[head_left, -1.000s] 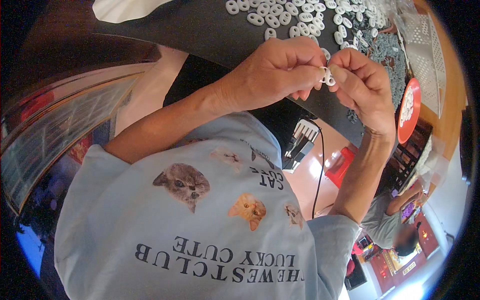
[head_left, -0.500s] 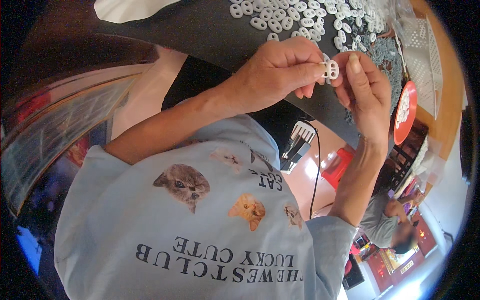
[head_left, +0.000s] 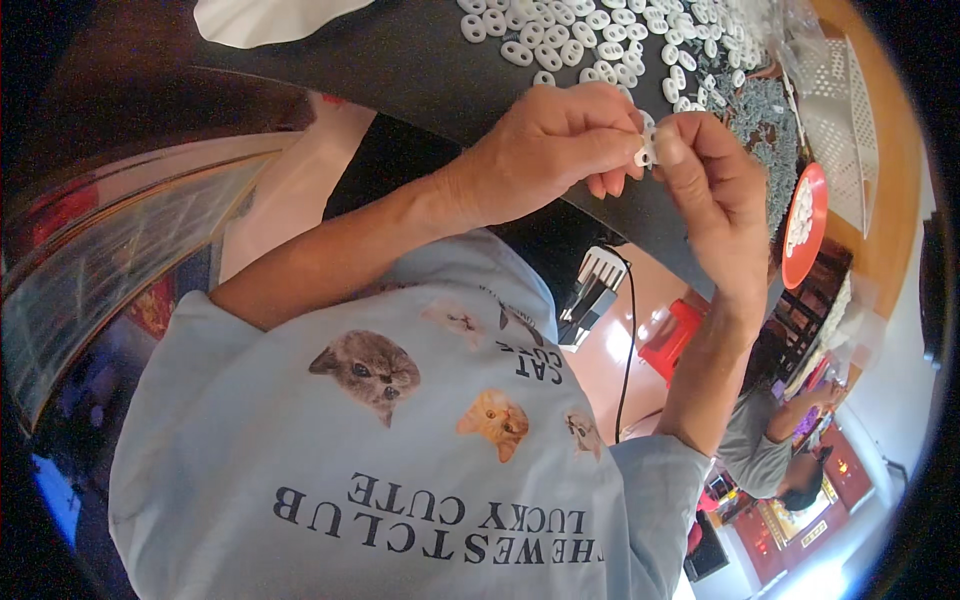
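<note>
Between my two hands is a small white oval piece with two holes (head_left: 645,150), partly hidden by the fingertips. My left hand (head_left: 560,140) pinches it from the left with thumb and forefinger. From the right, my right hand (head_left: 710,185) presses thumb and forefinger together at the piece's other side. Many similar white two-hole pieces (head_left: 545,38) lie loose on the dark table beyond my hands. Right of them is a heap of small grey-blue parts (head_left: 765,120), too fine to make out.
An orange-red dish (head_left: 818,225) with small white bits stands right of my right hand. A white perforated basket (head_left: 840,120) is at the far right. White sheet material (head_left: 265,20) lies far left. A red stool (head_left: 675,340) and a black cable (head_left: 632,350) are below. Another person (head_left: 770,440) sits at lower right.
My right thumb and forefinger have come in from apart and closed at the white piece, which now shows less. My left hand keeps its pinch nearly in place.
</note>
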